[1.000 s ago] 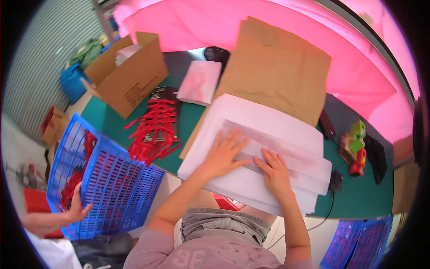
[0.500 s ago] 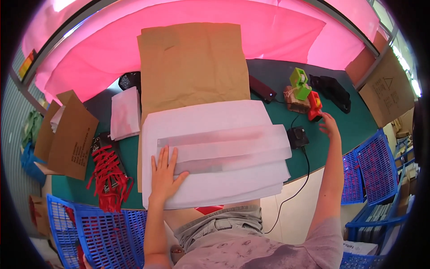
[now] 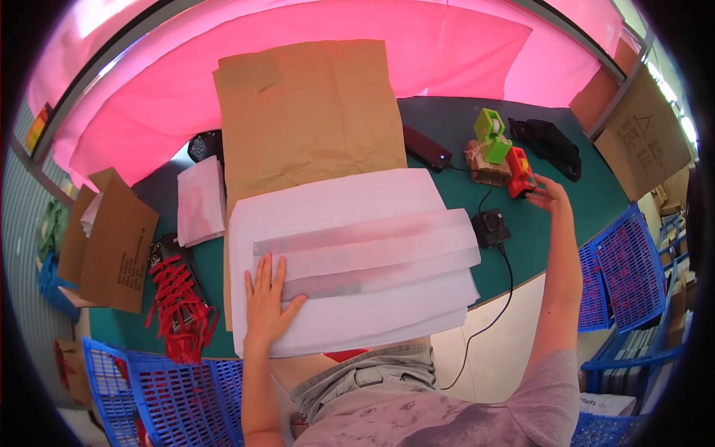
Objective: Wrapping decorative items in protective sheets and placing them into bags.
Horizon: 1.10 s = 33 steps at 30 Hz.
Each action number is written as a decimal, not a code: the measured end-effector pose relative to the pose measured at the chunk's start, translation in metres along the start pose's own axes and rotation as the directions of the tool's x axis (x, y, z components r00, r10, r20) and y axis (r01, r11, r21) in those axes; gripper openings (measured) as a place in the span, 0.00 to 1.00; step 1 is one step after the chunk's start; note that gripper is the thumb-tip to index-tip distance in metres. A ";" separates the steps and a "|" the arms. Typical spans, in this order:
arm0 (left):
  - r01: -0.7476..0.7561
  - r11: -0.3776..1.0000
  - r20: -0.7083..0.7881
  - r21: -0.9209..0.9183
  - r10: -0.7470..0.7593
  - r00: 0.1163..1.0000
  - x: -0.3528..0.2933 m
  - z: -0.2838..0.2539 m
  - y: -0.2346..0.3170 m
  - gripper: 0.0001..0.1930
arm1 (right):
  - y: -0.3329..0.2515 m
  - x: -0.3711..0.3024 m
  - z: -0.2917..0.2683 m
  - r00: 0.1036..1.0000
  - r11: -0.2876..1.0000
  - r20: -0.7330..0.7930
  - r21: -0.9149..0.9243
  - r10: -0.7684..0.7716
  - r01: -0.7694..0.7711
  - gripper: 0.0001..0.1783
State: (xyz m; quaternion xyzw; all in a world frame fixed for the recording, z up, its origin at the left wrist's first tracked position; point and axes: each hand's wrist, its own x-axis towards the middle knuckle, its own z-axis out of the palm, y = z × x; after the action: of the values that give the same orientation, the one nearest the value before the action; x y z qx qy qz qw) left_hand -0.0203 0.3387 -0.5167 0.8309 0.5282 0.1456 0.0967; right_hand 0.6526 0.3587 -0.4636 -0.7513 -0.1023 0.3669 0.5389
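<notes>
My left hand (image 3: 268, 305) lies flat with its fingers spread on a stack of white paper sheets (image 3: 335, 190). Under its fingertips are the left ends of thin translucent strips, the upper strip (image 3: 402, 233) and the lower strip (image 3: 402, 270), both with greyish bands. Off to the right, my right hand (image 3: 550, 194) reaches over the table, fingers apart and stretched toward a red tape dispenser (image 3: 517, 176). Its fingertips are right beside the dispenser; whether they touch it I cannot tell. A green tape dispenser (image 3: 494, 139) sits on a brown block (image 3: 485, 165) just behind.
Brown kraft paper (image 3: 305, 112) extends beneath the stack. A black device (image 3: 491, 227) with a cable and a dark red power bank (image 3: 426, 147) lie nearby. Red ribbons (image 3: 179, 305), folded pinkish sheets (image 3: 201, 201) and an open carton (image 3: 115, 249) are left; blue baskets (image 3: 175, 395) stand below.
My right hand has moved slightly closer to the red tape dispenser. My left hand stays on the strips and stack. The whole view has shifted a little.
</notes>
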 end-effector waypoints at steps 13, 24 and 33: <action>-0.002 1.000 -0.019 -0.014 0.002 1.000 0.002 0.002 -0.004 0.40 | 0.062 -0.005 0.003 0.984 0.909 0.056 0.394 -0.169 0.134 0.07; 0.007 0.996 -0.140 -0.094 -0.020 0.990 -0.004 0.014 -0.011 0.41 | 0.124 -0.355 0.312 0.584 0.949 0.773 0.073 -0.249 0.308 0.22; 0.026 0.987 -0.183 -0.157 -0.055 0.982 -0.007 0.018 -0.014 0.43 | 0.172 -0.369 0.355 0.559 0.754 0.712 -0.062 -0.426 0.654 0.07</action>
State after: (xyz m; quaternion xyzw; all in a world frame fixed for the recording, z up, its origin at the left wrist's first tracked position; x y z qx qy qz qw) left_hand -0.0289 0.3386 -0.5392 0.7926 0.5390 0.2613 0.1137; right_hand 0.1139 0.3485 -0.5059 -0.5782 -0.5716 0.3987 0.4242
